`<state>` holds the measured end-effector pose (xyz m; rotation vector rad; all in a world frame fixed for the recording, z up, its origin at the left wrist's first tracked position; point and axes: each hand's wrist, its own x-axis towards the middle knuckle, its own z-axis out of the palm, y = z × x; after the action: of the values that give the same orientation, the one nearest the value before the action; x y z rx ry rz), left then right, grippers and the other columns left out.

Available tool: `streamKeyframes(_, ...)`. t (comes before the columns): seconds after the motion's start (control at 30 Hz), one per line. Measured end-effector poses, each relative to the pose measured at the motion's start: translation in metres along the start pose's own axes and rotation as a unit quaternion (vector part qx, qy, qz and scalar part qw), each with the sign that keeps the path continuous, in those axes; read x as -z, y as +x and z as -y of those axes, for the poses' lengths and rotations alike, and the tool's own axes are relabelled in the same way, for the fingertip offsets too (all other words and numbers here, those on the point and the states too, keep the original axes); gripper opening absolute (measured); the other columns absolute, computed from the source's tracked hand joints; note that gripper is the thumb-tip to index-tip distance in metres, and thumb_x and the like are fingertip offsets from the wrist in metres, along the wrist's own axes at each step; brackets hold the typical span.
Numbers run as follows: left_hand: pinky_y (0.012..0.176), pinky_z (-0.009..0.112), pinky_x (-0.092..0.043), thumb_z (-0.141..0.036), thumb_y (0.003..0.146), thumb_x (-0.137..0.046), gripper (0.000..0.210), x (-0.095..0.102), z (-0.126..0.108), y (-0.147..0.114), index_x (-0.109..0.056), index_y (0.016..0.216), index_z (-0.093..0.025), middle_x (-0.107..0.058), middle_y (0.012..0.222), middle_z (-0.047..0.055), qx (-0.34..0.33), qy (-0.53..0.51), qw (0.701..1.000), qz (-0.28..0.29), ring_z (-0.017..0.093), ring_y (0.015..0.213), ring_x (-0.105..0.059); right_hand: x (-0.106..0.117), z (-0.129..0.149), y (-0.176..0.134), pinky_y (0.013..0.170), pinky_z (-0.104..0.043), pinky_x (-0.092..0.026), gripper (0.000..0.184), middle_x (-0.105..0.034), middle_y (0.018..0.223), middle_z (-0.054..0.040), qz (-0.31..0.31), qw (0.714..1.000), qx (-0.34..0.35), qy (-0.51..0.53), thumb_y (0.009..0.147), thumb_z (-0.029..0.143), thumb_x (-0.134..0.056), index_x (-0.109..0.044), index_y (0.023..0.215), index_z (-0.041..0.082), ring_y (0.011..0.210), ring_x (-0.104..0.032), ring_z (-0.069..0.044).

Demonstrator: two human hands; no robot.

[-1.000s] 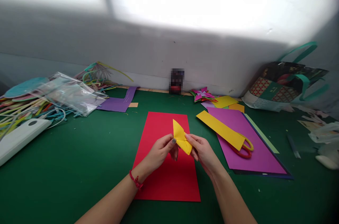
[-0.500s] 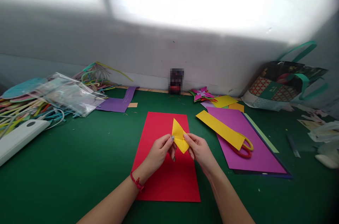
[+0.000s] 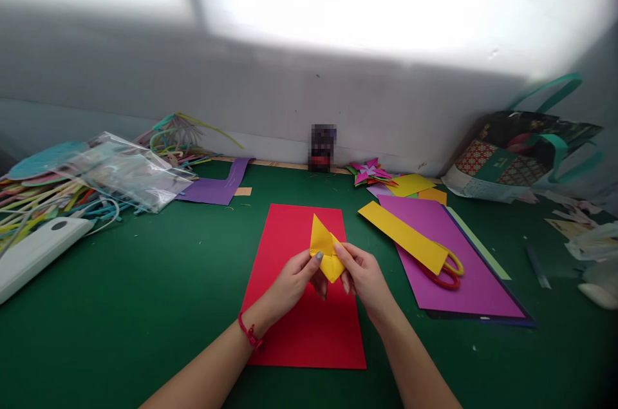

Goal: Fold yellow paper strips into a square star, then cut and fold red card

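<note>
Since the earliest frame, the folded yellow paper (image 3: 320, 243) has turned a little, its lower point swinging leftward, and both hands have shifted slightly with it. It is above the middle of the red sheet (image 3: 302, 335), one sharp point up. The left hand (image 3: 292, 275) has its grip pinched on the paper's left edge, thumb on the near face; the right hand (image 3: 364, 272) has its grip clamped on the right edge. The fingers behind the paper are partly hidden, so how they press there is hard to say.

Right of the red sheet, a yellow strip (image 3: 403, 236) lies across a purple sheet (image 3: 463, 290) and partly over a pair of scissors (image 3: 450, 284), whose handles show. Beyond the sheet's far right corner are paper stars (image 3: 371, 172); well left of it, a white box-shaped device (image 3: 36, 257) sits on the green tabletop (image 3: 164, 299).
</note>
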<state>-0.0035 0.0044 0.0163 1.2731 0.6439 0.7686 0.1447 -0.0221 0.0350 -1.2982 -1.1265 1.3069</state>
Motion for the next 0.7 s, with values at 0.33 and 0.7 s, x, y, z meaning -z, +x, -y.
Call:
streamKeyframes(0.33, 0.051, 0.026, -0.045, -0.040, 0.090, -0.032, 0.037, 0.0023, 0.0038, 0.0025, -0.054, 0.082, -0.011, -0.052, 0.053, 0.000, 0.010, 0.000, 1.000, -0.004, 0.013, 0.049, -0.054, -0.0055, -0.0047, -0.0005, 0.034, -0.019, -0.021, 0.029, -0.038, 0.041, 0.0078, -0.001, 0.999, 0.048, 0.014, 0.083, 0.043, -0.048, -0.057, 0.078, 0.016, 0.032, -0.032, -0.005)
streamKeyframes(0.7, 0.055, 0.025, -0.045, -0.040, 0.090, -0.030, 0.038, -0.0056, 0.0002, 0.0003, -0.054, 0.079, -0.012, -0.057, 0.060, 0.003, 0.013, -0.003, 1.000, 0.016, 0.013, 0.053, -0.056, -0.0022, -0.0015, 0.0006, 0.033, -0.018, -0.022, 0.027, -0.039, 0.039, 0.0078, 0.002, 0.999, 0.053, -0.003, 0.084, 0.041, -0.047, -0.055, 0.074, 0.018, 0.031, -0.033, -0.005)
